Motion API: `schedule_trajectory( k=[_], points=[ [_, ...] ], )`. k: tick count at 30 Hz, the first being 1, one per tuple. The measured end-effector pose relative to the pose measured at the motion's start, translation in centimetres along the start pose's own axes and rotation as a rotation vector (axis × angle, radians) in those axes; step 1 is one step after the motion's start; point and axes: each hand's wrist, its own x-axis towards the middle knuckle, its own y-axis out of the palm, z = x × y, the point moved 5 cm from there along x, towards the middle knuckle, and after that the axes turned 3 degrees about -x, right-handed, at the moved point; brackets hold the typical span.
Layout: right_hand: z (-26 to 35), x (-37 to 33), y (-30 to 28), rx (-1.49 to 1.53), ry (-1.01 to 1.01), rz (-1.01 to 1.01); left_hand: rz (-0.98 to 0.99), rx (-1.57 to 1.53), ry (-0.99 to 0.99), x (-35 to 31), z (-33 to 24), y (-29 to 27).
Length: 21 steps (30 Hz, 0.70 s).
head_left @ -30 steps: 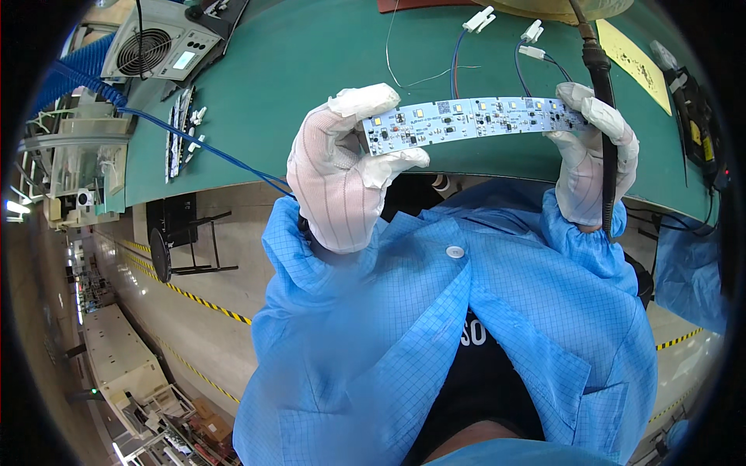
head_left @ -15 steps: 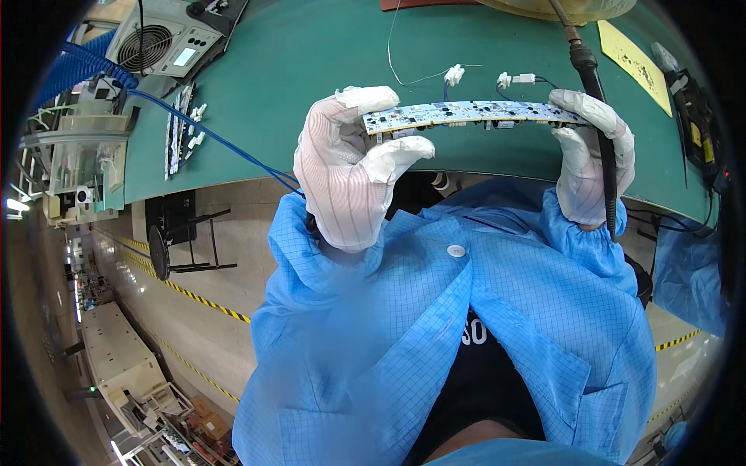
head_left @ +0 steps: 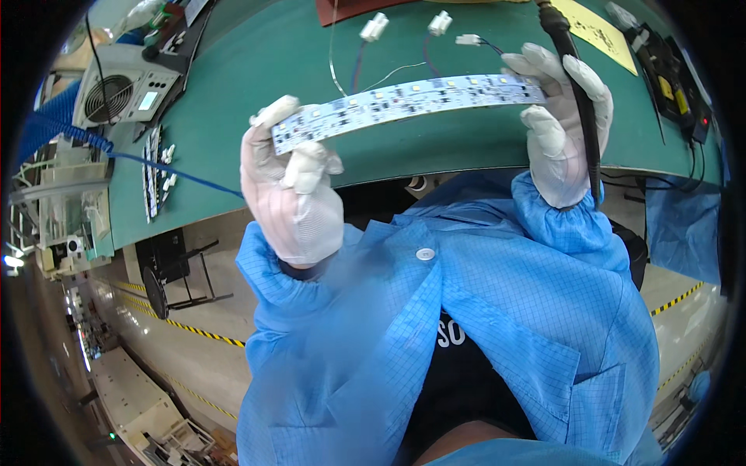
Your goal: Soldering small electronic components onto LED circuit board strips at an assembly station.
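A long, slightly curved white LED circuit board [head_left: 404, 105] is held up above the green bench, its component-dotted face in view. My left hand [head_left: 294, 206], in a whitish glove, grips its left end between thumb and fingers. At the right end, my right hand [head_left: 561, 147] has its thumb and fingertips apart around the board's edge. A dark-handled soldering iron [head_left: 581, 101] runs between the fingers of that hand, its metal end pointing away from me. White plug connectors [head_left: 374, 27] on thin wires stick out beyond the board's far edge.
Thin bare wire [head_left: 332, 66] curves over the green bench [head_left: 435, 144]. More boards [head_left: 151, 175] lie at the left, near a fan-vented box [head_left: 116, 89] and a blue coiled hose [head_left: 70, 128]. Far right are a yellow sheet [head_left: 598, 31] and a black device [head_left: 676, 81].
My left hand has moved left and nearer me, tilting the board so its face shows more. My right hand's fingers have spread from their pinch on the board's right end.
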Motion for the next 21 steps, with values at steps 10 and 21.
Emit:
schedule_trajectory(
  k=[10, 21],
  points=[
    [0.1, 0.1, -0.3, -0.011, -0.041, 0.003, -0.013, -0.086, -0.014, -0.2, 0.9, -0.5],
    [0.1, 0.2, -0.4, 0.001, -0.022, 0.072, -0.057, -0.013, -0.031, 0.1, 1.2, -1.4]
  ],
)
